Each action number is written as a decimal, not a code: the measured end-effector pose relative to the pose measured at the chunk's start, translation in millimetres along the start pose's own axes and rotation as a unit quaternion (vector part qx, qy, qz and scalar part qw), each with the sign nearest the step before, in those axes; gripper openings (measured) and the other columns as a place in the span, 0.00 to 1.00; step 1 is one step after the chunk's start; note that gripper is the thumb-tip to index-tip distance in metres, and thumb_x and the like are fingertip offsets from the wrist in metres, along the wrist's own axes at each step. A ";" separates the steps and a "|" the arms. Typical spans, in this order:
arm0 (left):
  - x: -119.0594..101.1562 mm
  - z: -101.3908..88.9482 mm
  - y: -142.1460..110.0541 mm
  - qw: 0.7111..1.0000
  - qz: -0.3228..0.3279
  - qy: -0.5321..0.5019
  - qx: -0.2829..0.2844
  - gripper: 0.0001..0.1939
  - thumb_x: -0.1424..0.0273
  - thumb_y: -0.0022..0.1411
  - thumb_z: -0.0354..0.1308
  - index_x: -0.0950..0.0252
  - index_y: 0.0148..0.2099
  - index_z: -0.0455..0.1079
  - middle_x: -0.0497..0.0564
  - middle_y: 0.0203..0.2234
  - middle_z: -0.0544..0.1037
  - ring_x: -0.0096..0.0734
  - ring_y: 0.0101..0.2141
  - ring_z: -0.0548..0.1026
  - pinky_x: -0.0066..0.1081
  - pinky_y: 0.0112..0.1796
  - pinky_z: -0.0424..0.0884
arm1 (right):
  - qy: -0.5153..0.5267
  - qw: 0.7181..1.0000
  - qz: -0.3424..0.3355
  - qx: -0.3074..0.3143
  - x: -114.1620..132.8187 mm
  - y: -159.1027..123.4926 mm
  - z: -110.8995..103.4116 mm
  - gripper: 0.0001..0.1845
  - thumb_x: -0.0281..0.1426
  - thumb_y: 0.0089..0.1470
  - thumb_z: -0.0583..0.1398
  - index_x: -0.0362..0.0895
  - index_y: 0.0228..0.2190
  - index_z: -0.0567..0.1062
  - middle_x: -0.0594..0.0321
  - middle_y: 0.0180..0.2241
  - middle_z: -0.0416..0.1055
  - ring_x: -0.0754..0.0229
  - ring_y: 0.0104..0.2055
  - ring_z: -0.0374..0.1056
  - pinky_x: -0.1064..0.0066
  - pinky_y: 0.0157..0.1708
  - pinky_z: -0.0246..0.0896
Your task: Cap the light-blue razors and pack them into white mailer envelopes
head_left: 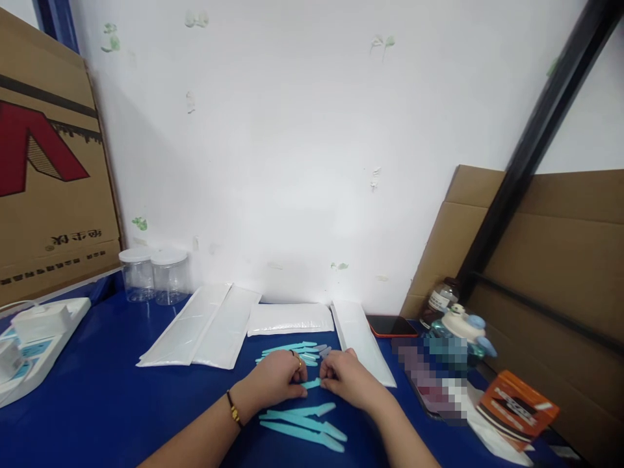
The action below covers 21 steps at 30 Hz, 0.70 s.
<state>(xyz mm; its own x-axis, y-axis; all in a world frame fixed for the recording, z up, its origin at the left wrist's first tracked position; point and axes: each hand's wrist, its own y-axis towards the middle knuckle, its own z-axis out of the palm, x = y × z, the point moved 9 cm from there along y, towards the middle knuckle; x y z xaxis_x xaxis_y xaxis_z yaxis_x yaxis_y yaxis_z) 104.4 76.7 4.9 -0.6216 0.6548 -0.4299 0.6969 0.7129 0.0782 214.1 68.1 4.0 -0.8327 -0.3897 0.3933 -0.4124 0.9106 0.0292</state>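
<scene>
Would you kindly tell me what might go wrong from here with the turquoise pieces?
The turquoise piece at the fingertips of the left hand and right hand looks small, so it might slip. The loose turquoise pieces lie between the forearms, so either arm could nudge them.

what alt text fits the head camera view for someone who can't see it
A person's left hand and right hand hold a slim turquoise tool between them over a blue table. More turquoise tools lie nearer and farther, with white padded envelopes beyond; clear jars stand at left.
</scene>
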 end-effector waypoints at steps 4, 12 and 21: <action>4.4 2.6 3.4 0.999 -0.023 0.026 -0.018 0.05 0.66 0.54 0.57 0.61 0.30 0.72 0.46 0.24 0.74 0.30 0.29 0.70 0.27 0.29 0.58 | -0.017 1.000 -0.017 0.002 4.0 1.5 -0.5 0.01 0.28 0.48 0.61 0.45 0.26 0.73 0.67 0.29 0.70 0.62 0.35 0.64 0.69 0.41 0.45; 30.5 -12.8 1.4 0.995 -0.060 0.064 -0.052 0.05 0.69 0.55 0.56 0.63 0.29 0.71 0.49 0.28 0.74 0.31 0.31 0.71 0.27 0.32 0.60 | -0.050 0.997 0.029 -0.060 -12.0 -2.8 -19.7 0.04 0.25 0.47 0.60 0.44 0.28 0.74 0.64 0.30 0.71 0.60 0.35 0.64 0.67 0.42 0.45; 18.1 -13.8 -1.2 0.999 -0.036 -0.005 -0.038 0.07 0.66 0.55 0.56 0.62 0.34 0.72 0.47 0.28 0.75 0.29 0.29 0.70 0.25 0.30 0.60 | 0.025 0.996 -0.060 0.057 12.5 -9.2 5.1 0.08 0.34 0.41 0.67 0.46 0.26 0.75 0.70 0.26 0.70 0.64 0.31 0.65 0.71 0.41 0.50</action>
<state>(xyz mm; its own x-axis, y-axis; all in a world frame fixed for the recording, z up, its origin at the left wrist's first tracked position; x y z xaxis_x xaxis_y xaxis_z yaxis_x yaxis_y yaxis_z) 87.4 91.2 9.4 -0.6652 0.5995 -0.4451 0.6214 0.7750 0.1150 205.6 54.1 4.0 -0.7565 -0.4849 0.4388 -0.5493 0.8353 -0.0241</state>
